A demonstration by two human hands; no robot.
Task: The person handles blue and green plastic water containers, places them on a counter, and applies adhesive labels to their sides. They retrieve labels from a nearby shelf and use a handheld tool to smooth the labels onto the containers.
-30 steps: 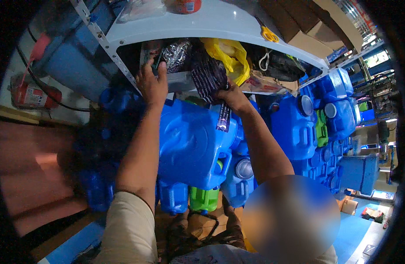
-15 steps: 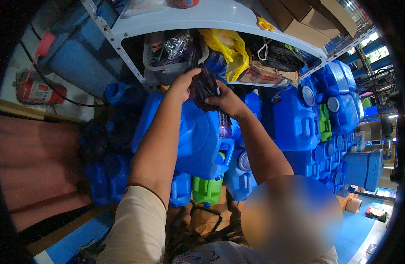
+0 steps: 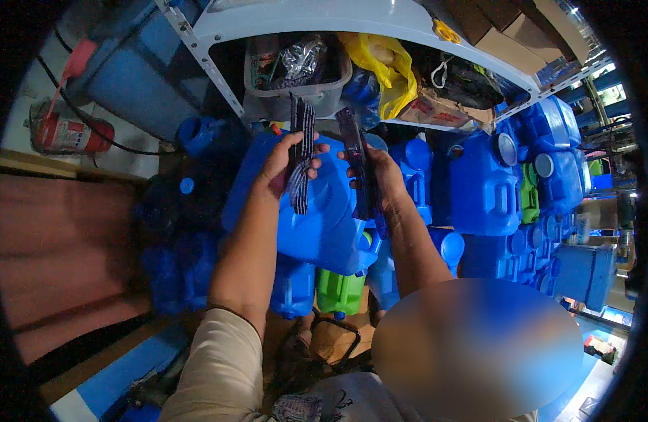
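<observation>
Both hands have come down from the shelf and now sit in front of the big blue jerrycan (image 3: pixel 324 211), each closed on its own strip of dark fabric. The left hand (image 3: pixel 285 165) grips a black-and-white striped strap (image 3: pixel 301 158), which stands nearly upright, its top end above the fingers and its lower end hanging past the palm. The right hand (image 3: pixel 380 176) is wrapped around a second dark strap (image 3: pixel 358 165), also held roughly vertical, just beside the first but not touching it. Half a second ago the two hands were pressed together on one dark bundle up by the shelf edge; now they are apart, a short gap between them. Above them the clear plastic bin (image 3: pixel 296 88) with crinkled foil packaging sits on the white shelf (image 3: pixel 324 17), next to a yellow bag (image 3: pixel 391 67). A green jerrycan (image 3: pixel 341 292) stands below the blue one, and a red fire extinguisher (image 3: pixel 67 130) lies far left.
</observation>
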